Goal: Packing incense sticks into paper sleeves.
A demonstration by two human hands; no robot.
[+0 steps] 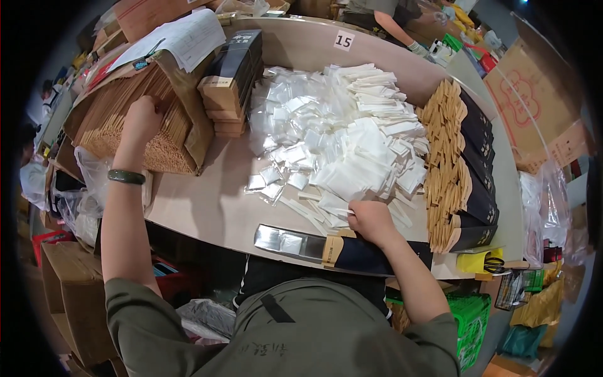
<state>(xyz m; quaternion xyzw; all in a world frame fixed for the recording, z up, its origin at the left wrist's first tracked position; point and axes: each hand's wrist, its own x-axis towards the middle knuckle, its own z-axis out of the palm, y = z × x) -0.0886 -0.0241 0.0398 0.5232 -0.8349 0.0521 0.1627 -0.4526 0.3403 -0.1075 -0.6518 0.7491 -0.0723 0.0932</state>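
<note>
My left hand (142,120) rests on top of a packed bundle of thin wooden sticks (135,135) held in a brown cardboard wrap at the table's left; its fingers curl into the stick ends. My right hand (370,221) is closed on a small white paper packet (339,210) at the near edge of a big heap of clear and white small packets (339,132). Just below that hand lies a long dark sleeve with a shiny silver end (314,246), flat on the table's near edge.
A stack of dark and tan flat boxes (231,81) stands behind the sticks. A long row of tan-and-black sleeves (461,169) lines the right edge. Scissors (496,264), green crates and cardboard boxes sit around. Another person's arm (402,34) works at the far side.
</note>
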